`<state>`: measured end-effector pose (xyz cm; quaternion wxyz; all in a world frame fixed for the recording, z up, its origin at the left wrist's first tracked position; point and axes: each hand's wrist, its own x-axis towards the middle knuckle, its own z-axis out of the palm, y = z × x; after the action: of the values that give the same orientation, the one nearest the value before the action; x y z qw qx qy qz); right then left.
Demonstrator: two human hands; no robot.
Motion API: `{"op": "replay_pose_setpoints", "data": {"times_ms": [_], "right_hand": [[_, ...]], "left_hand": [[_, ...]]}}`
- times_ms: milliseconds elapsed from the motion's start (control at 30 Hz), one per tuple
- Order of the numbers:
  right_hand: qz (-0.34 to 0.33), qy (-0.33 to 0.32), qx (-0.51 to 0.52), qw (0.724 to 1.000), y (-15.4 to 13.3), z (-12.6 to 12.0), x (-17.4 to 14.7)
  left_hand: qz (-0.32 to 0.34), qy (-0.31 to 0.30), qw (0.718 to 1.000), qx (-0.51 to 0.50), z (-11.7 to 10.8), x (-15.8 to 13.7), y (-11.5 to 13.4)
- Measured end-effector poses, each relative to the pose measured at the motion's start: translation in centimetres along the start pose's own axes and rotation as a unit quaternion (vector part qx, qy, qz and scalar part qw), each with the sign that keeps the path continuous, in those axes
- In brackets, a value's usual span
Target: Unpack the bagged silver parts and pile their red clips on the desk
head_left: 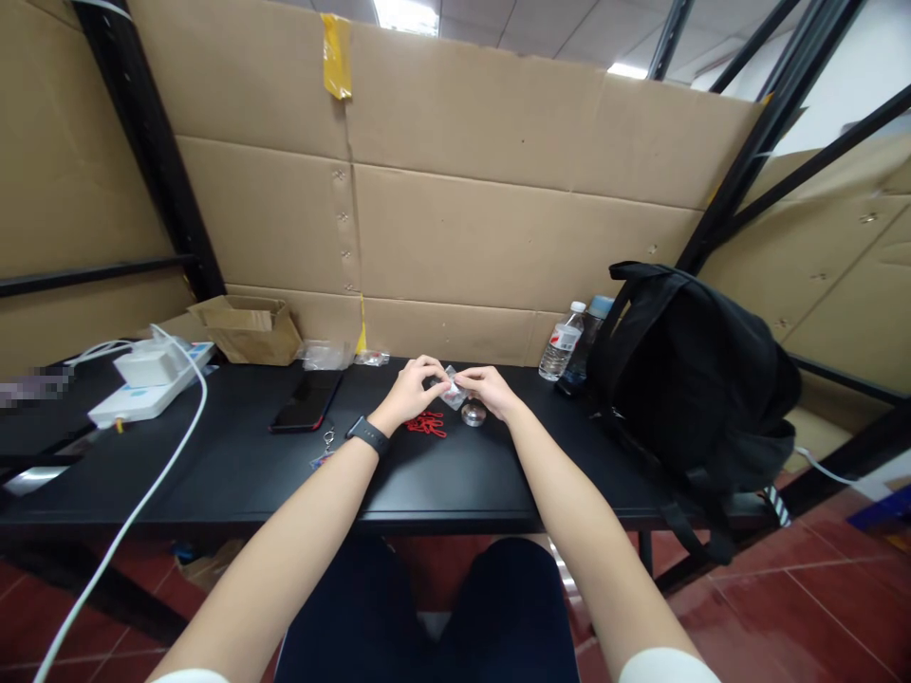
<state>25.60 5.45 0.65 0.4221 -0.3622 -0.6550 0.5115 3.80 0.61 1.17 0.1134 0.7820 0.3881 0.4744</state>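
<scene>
My left hand (417, 387) and my right hand (490, 387) meet over the black table. Between their fingertips they pinch a small clear plastic bag (451, 391), closed on it from both sides. What the bag holds is too small to make out. Just below my left hand lies a heap of red cords (427, 424). A small round metal dish (474, 414) sits under my right hand. Left of my watch-wearing wrist is a keychain (327, 446) with a metal clasp and a colourful part, partly hidden by the wrist.
A dark phone (306, 402) lies on the table (441, 489) at left. Beyond it stand a paper bag (249, 330), plastic packaging (325, 355) and a power strip (149, 394) with a white cable. Bottles (561, 343) and a black backpack (690, 379) occupy the right side.
</scene>
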Motion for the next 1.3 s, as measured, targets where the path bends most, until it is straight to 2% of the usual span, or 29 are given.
{"op": "replay_pose_setpoints", "data": {"times_ms": [133,233,400,500,533,600,667,700,767,833,900,1000,1167,1300], "right_hand": [[0.034,-0.044,0.143,0.988,-0.5,0.1,-0.4],[0.034,-0.079,0.212,0.973,-0.6,0.2,-0.6],[0.048,-0.109,0.233,0.965,-0.3,0.1,-0.7],[0.044,-0.101,0.223,0.969,-0.1,-0.1,-0.5],[0.037,-0.085,0.218,0.972,-0.1,-0.2,-0.4],[0.015,-0.033,0.181,0.983,0.0,-0.3,0.0],[-0.026,0.038,0.081,0.996,0.2,-0.3,0.4],[-0.055,0.071,0.008,0.996,0.3,-0.3,0.6],[-0.120,0.110,-0.141,0.976,0.5,-0.3,0.9],[-0.166,0.116,-0.238,0.950,0.7,-0.3,1.1],[-0.184,0.121,-0.275,0.936,0.9,-0.4,1.1],[-0.193,0.140,-0.288,0.927,0.9,-0.5,1.1],[-0.211,0.157,-0.259,0.929,0.4,-0.4,0.9],[-0.227,0.205,-0.235,0.923,-0.4,0.0,0.6]], "left_hand": [[0.000,0.011,0.992,-0.126,0.0,0.3,-0.3],[-0.031,-0.020,0.968,-0.249,0.0,0.3,-0.1],[-0.055,-0.024,0.916,-0.396,0.2,0.1,0.7],[-0.054,-0.017,0.906,-0.419,-0.1,0.0,0.9],[-0.050,-0.019,0.913,-0.404,-0.3,0.0,0.9],[-0.046,-0.033,0.947,-0.317,-0.6,0.1,0.6],[-0.055,-0.042,0.986,-0.150,-0.8,0.1,0.3],[-0.066,-0.047,0.995,-0.055,-0.8,0.0,0.1],[-0.093,-0.067,0.988,0.099,-0.7,-0.2,-0.2],[-0.111,-0.101,0.974,0.173,-0.4,-0.5,-0.3],[-0.115,-0.121,0.967,0.194,-0.2,-0.7,-0.4],[-0.112,-0.113,0.969,0.189,-0.1,-0.7,-0.6],[-0.107,-0.097,0.977,0.158,0.2,-0.7,-1.2],[-0.104,-0.078,0.983,0.126,0.6,-0.8,-1.5]]}}
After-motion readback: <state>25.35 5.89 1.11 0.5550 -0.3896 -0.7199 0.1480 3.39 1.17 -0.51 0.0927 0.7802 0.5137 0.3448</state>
